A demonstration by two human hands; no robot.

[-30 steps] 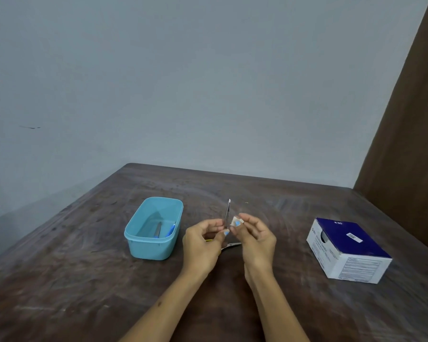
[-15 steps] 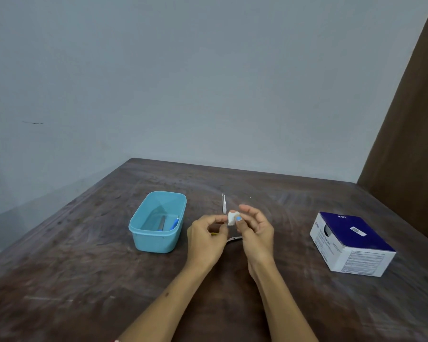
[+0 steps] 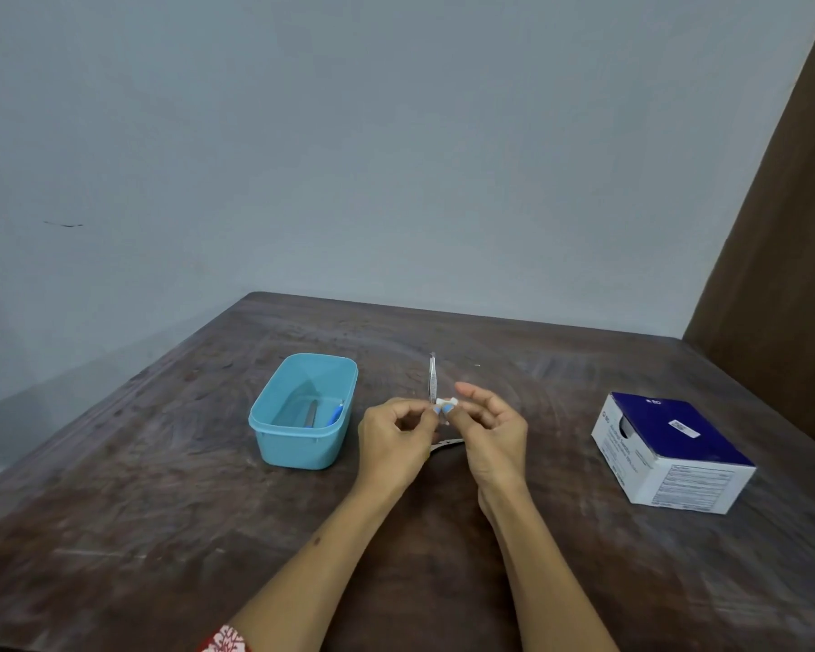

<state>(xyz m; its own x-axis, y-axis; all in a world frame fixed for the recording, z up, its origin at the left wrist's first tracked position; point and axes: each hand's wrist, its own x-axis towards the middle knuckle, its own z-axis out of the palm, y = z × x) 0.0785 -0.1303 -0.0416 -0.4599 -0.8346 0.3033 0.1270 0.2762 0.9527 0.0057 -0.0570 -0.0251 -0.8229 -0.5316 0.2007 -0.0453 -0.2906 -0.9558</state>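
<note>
Grips forceps (image 3: 432, 378) upright in left hand (image 3: 391, 435), pinches white swab (image 3: 445, 403) against them with right hand (image 3: 490, 430), above worktop (image 3: 161, 510) middle. Could drop white swab or tip forceps by loosening either pinch.

There is one table (image 3: 161, 510), one light-blue tub (image 3: 297, 447) and one white-and-blue box (image 3: 669, 463). The tub holds what look like two small things, one grey tool (image 3: 312, 413) and one blue tool (image 3: 335, 413). There are two hands, one left hand (image 3: 391, 440) and one right hand (image 3: 495, 440). There is also one pair of tweezers (image 3: 432, 376), one white pad (image 3: 445, 402) and one more metal tool (image 3: 448, 444).
</note>
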